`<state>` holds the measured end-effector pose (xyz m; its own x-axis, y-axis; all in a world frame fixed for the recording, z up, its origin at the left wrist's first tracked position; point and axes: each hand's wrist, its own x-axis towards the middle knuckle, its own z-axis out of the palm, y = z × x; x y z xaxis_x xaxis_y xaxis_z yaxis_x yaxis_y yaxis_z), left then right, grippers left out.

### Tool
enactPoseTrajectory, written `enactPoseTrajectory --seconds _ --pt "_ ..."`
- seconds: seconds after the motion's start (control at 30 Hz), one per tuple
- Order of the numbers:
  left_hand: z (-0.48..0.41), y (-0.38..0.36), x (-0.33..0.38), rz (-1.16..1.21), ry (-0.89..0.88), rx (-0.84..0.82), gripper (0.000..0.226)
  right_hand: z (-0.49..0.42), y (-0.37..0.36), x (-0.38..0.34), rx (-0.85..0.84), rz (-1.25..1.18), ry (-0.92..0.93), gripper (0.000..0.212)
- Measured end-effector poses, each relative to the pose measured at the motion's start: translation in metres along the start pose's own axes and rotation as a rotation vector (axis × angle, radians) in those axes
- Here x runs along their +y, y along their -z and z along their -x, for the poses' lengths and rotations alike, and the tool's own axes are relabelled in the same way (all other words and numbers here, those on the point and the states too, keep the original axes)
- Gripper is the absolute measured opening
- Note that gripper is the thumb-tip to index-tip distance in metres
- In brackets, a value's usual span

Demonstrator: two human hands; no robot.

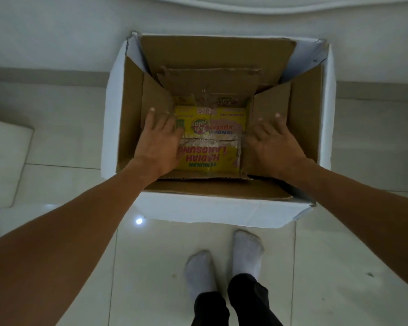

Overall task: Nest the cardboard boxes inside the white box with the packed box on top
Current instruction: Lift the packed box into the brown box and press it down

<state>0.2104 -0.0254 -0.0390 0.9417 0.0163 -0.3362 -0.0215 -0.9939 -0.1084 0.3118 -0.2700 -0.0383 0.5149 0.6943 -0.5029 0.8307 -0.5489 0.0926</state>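
Note:
A large white box (212,212) stands open on the floor, its brown flaps upright. Inside it sits a brown cardboard box (210,85), also open. At the bottom lies a yellow printed packed box (212,142), taped across its top. My left hand (159,140) lies flat, fingers spread, on the left edge of the yellow box and the brown flap beside it. My right hand (272,142) rests spread on the right inner flap, at the yellow box's right edge. Neither hand closes around anything.
Pale floor tiles (339,267) surround the box. My two feet in white socks (224,262) stand just in front of it. A white cushion-like object (5,161) lies at the left. A low step or ledge runs behind the box.

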Motion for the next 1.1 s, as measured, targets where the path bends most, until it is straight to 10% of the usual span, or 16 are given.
enactPoseTrajectory --seconds 0.13,0.33,0.63,0.83,0.97,1.1 --pt "0.012 -0.024 -0.022 -0.297 0.112 -0.339 0.103 0.006 -0.017 0.016 -0.3 0.325 0.028 0.059" --pt "0.008 -0.017 -0.018 -0.235 0.137 -0.409 0.109 -0.008 0.003 0.003 -0.392 0.379 0.011 0.063" --pt "-0.01 -0.007 0.053 0.426 0.19 -0.619 0.109 -0.129 0.083 0.019 -0.011 -0.689 -0.097 0.046" --pt "0.007 -0.019 0.062 0.563 0.2 -0.844 0.098 -0.145 0.081 0.024 0.02 -0.825 -0.186 0.066" --pt "0.001 0.001 0.055 0.378 0.179 -0.618 0.098 -0.112 0.07 0.013 0.004 -0.812 -0.17 0.068" --pt "0.004 0.019 0.02 0.183 0.217 0.029 0.062 -0.043 0.038 0.007 -0.04 -0.317 -0.089 0.053"
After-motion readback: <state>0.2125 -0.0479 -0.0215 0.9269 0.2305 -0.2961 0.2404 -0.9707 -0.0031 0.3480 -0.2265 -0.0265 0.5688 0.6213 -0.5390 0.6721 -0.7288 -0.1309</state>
